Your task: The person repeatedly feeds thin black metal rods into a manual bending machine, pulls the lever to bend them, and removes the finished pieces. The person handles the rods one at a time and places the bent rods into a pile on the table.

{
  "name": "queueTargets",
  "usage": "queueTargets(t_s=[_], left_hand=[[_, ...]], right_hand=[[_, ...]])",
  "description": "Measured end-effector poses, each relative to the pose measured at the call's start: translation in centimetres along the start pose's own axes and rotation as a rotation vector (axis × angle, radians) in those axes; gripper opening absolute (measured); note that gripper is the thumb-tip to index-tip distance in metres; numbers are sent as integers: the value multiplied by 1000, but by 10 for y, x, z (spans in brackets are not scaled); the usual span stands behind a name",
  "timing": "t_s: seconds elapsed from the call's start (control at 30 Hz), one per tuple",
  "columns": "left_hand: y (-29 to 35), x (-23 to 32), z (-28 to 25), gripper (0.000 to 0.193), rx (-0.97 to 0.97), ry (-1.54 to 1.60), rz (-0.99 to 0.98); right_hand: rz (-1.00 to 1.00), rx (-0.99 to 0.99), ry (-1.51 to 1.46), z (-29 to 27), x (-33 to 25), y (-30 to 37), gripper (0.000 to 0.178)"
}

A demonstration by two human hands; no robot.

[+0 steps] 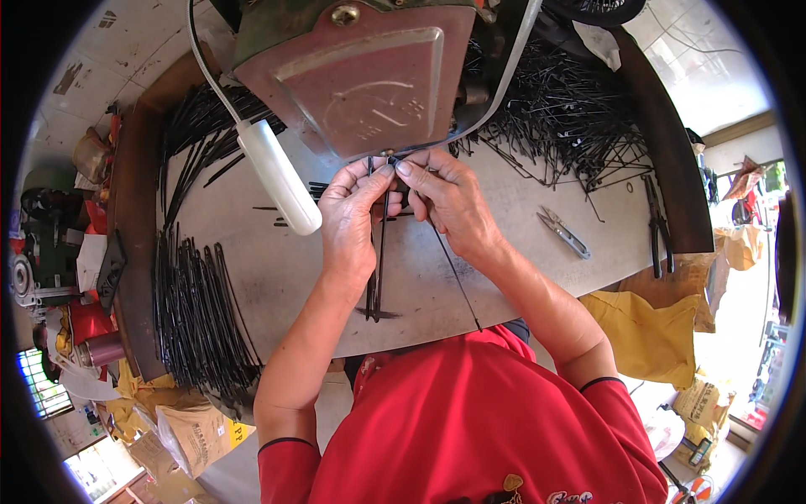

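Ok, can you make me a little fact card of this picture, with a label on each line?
Left hand: pinching long thin black strips
Right hand: pinching, it seems, a thin black cord
Beyond the hands: red-brown and green metal machine
Light-coloured tube: white cylinder on a bent stem
Left side: bundled black strips
Right side: tangled black strip pile
Tools at right: small metal snips, long dark pliers

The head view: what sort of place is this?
Probably a small workshop: a heavy machine with a reddish cover juts over the worktable, thin black strips lie piled at left, and small snips lie at right.
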State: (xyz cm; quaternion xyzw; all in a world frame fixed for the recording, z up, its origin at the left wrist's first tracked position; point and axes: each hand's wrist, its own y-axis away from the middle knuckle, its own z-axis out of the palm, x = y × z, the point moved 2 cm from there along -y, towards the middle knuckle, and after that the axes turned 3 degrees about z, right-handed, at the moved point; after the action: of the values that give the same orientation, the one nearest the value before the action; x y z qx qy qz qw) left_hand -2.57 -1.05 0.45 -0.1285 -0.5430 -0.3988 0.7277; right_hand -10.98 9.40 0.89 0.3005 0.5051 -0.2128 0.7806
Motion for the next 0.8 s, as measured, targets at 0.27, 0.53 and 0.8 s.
queueTargets(t_s=[0.27, 0.53, 0.8], left_hand=[[-1, 0, -2, 16, -11, -24, 15], [-4, 13, 0, 14, 2, -145, -64], [18, -6, -6, 22, -59, -82, 30]], right_hand=[[23, -25, -27, -2, -2, -3, 19], [54, -121, 405, -15, -14, -17, 30], [135, -36, 184, -11, -4, 19, 28]])
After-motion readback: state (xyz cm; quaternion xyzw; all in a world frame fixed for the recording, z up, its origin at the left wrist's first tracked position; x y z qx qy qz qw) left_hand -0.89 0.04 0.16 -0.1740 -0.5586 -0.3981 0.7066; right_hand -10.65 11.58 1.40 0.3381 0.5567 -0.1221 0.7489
